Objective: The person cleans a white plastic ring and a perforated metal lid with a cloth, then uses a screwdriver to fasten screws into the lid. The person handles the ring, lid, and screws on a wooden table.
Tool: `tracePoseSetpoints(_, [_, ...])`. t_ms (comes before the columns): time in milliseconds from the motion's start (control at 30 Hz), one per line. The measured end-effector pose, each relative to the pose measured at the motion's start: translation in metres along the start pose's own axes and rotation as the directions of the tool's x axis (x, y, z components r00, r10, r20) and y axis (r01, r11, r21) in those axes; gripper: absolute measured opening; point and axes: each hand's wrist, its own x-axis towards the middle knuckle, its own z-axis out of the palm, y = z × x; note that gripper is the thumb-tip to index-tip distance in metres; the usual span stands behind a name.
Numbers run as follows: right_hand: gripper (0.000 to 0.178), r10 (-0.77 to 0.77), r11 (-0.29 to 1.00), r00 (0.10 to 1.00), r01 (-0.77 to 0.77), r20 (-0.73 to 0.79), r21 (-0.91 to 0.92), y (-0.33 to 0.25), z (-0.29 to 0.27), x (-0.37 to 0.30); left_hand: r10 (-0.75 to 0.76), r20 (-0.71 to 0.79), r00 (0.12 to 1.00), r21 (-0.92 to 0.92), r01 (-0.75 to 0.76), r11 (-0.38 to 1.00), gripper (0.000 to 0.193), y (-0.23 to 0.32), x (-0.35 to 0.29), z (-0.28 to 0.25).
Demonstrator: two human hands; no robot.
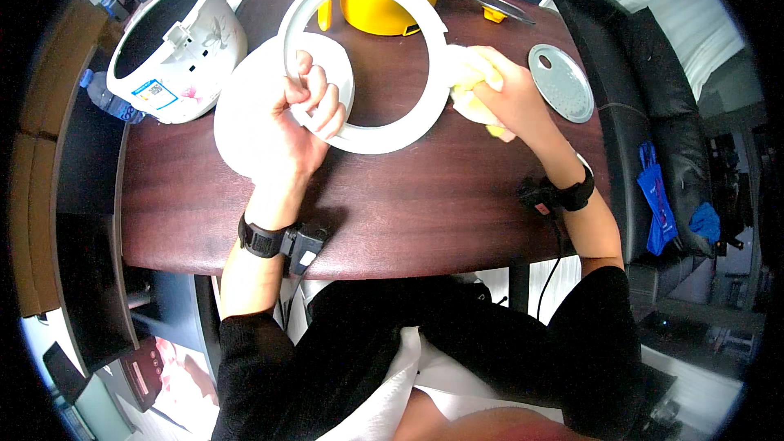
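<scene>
Ring [376, 140] held in L hand [306, 118] w/ fingers curled, R hand [513, 91] gripping yel. cloth [471, 88] at rim.

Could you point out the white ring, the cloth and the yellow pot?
White ring [380, 140]: head view, lower band.
Pale yellow cloth [464, 82]: head view, bunched part.
Yellow pot [371, 15]: head view, outer wall.

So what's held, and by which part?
The left hand holds the white ring by its lower-left side; the right hand, a yellow cloth, part unclear.
</scene>
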Motion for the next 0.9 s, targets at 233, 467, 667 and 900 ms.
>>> tracePoseSetpoints(233, [0.037, -0.015, 0.870, 0.872, 0.253, 0.490, -0.423, -0.010, -0.038, -0.027, 0.005, -0.023, 1.000, 0.070, -0.003, 0.998, 0.020, 0.002, -0.001, 0.008])
tracePoseSetpoints(467, [0.031, -0.270, 0.875, 0.879, 0.395, 0.393, -0.281, -0.021, -0.025, -0.004, -0.064, -0.011, 0.998, 0.099, 0.065, 0.993, 0.020, 0.002, -0.002, 0.011])
tracePoseSetpoints(667, [0.018, -0.396, 0.761, 0.851, 0.514, 0.344, -0.395, -0.014, -0.004, 0.021, -0.077, -0.030, 0.997, 0.124, 0.080, 0.989, 0.021, 0.003, -0.001, 0.013])
tracePoseSetpoints(900, [0.015, -0.245, 0.856, 0.858, 0.410, 0.451, -0.315, -0.023, -0.003, 0.026, -0.112, 0.046, 0.993, 0.178, 0.102, 0.979, 0.020, 0.001, -0.003, 0.008])
